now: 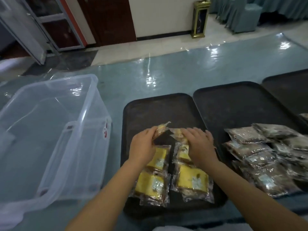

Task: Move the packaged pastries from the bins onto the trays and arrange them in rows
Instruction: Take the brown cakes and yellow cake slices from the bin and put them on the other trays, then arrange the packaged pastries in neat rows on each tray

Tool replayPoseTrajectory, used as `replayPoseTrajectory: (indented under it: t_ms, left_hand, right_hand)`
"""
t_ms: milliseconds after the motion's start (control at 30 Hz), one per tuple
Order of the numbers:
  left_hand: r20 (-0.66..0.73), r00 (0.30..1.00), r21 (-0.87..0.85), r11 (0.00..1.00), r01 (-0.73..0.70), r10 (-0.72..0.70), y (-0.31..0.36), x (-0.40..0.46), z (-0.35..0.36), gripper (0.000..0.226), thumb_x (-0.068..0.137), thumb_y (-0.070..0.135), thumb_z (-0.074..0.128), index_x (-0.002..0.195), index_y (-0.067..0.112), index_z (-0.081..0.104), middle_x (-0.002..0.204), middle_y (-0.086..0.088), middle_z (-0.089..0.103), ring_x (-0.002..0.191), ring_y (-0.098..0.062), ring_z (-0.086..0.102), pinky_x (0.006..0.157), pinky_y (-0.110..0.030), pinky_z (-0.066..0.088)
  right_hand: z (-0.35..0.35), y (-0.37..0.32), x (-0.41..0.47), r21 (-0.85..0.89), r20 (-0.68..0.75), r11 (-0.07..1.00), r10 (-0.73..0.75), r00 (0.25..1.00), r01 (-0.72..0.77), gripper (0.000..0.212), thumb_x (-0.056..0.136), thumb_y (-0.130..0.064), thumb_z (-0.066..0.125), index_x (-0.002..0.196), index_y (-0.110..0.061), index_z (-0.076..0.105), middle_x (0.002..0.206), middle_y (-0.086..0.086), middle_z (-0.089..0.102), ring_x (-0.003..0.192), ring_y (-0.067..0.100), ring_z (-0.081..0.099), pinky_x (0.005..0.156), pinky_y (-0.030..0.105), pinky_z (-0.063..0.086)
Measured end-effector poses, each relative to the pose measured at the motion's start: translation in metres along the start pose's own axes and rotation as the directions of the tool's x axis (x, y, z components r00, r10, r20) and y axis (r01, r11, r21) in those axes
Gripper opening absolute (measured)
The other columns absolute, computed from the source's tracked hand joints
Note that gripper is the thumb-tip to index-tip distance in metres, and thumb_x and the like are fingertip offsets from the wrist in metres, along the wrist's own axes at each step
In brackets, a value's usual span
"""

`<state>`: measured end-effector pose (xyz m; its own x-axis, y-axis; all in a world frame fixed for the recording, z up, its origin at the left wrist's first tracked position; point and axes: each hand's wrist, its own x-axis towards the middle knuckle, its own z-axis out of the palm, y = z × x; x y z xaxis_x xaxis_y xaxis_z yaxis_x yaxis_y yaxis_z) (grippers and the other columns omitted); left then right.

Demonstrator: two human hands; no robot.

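Left hand (143,144): grip closed in a pinch on one yellow pastry packet (162,129), held tilted above the middle of the near dark tray (150,104). Right hand (199,144): fingers straight and spread, lying flat on another yellow packet (177,133) just right of the first; grip open.

Near dark tray: rectangular, rounded corners, raised rim, matte dark surface. Its near half carries yellow pastries in crinkled clear film (193,180), flat rectangular slabs, each with a small pale label, set in two columns with a narrow gap between. Its far half is bare.

Second tray (233,100): same make, just beside the first on the right. Dark brown pastries in clear glossy film (260,157) are heaped, overlapping, at its near right corner. A third tray (290,87) lies at the right edge, partly out of view.

Clear plastic bin (55,130): translucent, rectangular, moulded rim with handles, at the left end of the counter.

Counter (150,75): pale blue-green cover under a glossy clear sheet showing glare.

Room: pale tiled floor, dark wooden door, glass-panelled frame at left, a gold-trimmed stand by the wall, teal drapery at far right.
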<state>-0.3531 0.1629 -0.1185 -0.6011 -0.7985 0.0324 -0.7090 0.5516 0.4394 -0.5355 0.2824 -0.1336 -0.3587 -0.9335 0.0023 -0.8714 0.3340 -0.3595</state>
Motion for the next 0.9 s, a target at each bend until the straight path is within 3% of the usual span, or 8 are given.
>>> replayPoseTrajectory:
  t_ms: [100, 167, 233, 367, 533, 600, 700, 900]
  left_hand:
    - [0.221, 0.969, 0.151, 0.985, 0.082, -0.114, -0.010, -0.009, 0.039, 0.064, 0.093, 0.033, 0.055, 0.153, 0.028, 0.031, 0.158, -0.004, 0.035, 0.145, -0.027, 0.032, 0.120, -0.043, 0.025]
    - [0.416, 0.887, 0.192, 0.973, 0.131, -0.202, -0.016, -0.022, 0.056, 0.084, 0.091, 0.059, 0.051, 0.159, 0.034, 0.007, 0.167, 0.001, -0.001, 0.154, -0.025, -0.002, 0.124, -0.050, 0.004]
    - [0.423, 0.883, 0.158, 0.976, 0.151, -0.206, -0.016, -0.028, 0.061, 0.089, 0.090, 0.068, 0.046, 0.158, 0.037, -0.001, 0.166, 0.003, -0.014, 0.152, -0.023, -0.015, 0.123, -0.051, -0.004]
    - [0.386, 0.893, 0.137, 0.972, 0.192, -0.230, -0.014, -0.029, 0.052, 0.081, 0.092, 0.068, 0.045, 0.158, 0.039, 0.006, 0.167, 0.003, -0.007, 0.153, -0.024, -0.011, 0.122, -0.049, -0.005]
    - [0.309, 0.917, -0.062, 0.957, 0.285, -0.253, -0.005, -0.042, 0.036, 0.075, 0.092, 0.059, 0.055, 0.155, 0.039, 0.020, 0.167, 0.005, 0.001, 0.154, -0.022, -0.004, 0.124, -0.051, 0.004]
    - [0.281, 0.928, -0.244, 0.917, 0.316, -0.245, 0.004, -0.059, 0.028, 0.071, 0.090, 0.056, 0.060, 0.152, 0.044, 0.027, 0.166, 0.009, 0.012, 0.153, -0.019, 0.009, 0.122, -0.054, 0.018]
    - [0.280, 0.938, -0.466, 0.826, 0.318, -0.203, 0.021, -0.086, 0.020, 0.058, 0.091, 0.045, 0.065, 0.143, 0.048, 0.038, 0.157, 0.017, 0.030, 0.144, -0.009, 0.031, 0.115, -0.042, 0.036]
    - [0.240, 0.970, -0.422, 0.897, 0.135, -0.033, 0.055, -0.110, 0.016, 0.061, 0.094, 0.036, 0.064, 0.148, 0.041, 0.037, 0.157, 0.017, 0.027, 0.145, -0.006, 0.024, 0.119, -0.039, 0.029]
  right_hand:
    - [0.043, 0.013, 0.002, -0.108, 0.355, 0.993, -0.007, 0.935, 0.049, 0.074, 0.095, -0.060, 0.035, 0.156, -0.033, 0.004, 0.166, 0.000, 0.001, 0.152, 0.027, -0.006, 0.118, 0.058, -0.001]
    - [0.061, 0.021, -0.005, -0.149, 0.402, 0.985, -0.024, 0.915, 0.091, 0.089, 0.085, -0.081, 0.022, 0.155, -0.035, -0.011, 0.161, -0.002, -0.022, 0.147, 0.026, -0.025, 0.118, 0.058, -0.009]
    - [0.067, 0.025, -0.009, -0.130, 0.351, 0.988, -0.038, 0.935, 0.089, 0.089, 0.084, -0.083, 0.017, 0.154, -0.037, -0.014, 0.159, -0.004, -0.026, 0.145, 0.024, -0.029, 0.117, 0.056, -0.013]
    - [0.061, 0.027, -0.002, -0.063, 0.352, 0.996, -0.030, 0.935, 0.056, 0.082, 0.088, -0.079, 0.021, 0.156, -0.039, -0.003, 0.164, -0.006, -0.013, 0.149, 0.020, -0.021, 0.118, 0.055, -0.008]
    - [0.023, 0.021, -0.006, 0.216, 0.264, 0.975, -0.012, 0.964, -0.047, 0.065, 0.094, -0.064, 0.040, 0.151, -0.037, 0.027, 0.161, -0.007, 0.026, 0.151, 0.019, 0.009, 0.120, 0.052, 0.003]
    - [0.008, 0.021, -0.022, 0.373, 0.209, 0.922, 0.022, 0.978, -0.100, 0.057, 0.094, -0.056, 0.050, 0.146, -0.034, 0.040, 0.153, -0.006, 0.040, 0.144, 0.018, 0.030, 0.119, 0.050, 0.018]
    - [-0.003, 0.020, -0.059, 0.608, 0.197, 0.768, 0.096, 0.976, -0.199, 0.047, 0.091, -0.049, 0.060, 0.136, -0.035, 0.053, 0.139, -0.009, 0.054, 0.117, 0.008, 0.053, 0.101, 0.038, 0.047]
    - [-0.021, 0.020, -0.129, 0.565, 0.194, 0.761, 0.254, 0.948, -0.319, 0.038, 0.092, -0.042, 0.063, 0.128, -0.032, 0.060, 0.112, -0.019, 0.061, 0.105, 0.007, 0.055, 0.096, 0.030, 0.045]
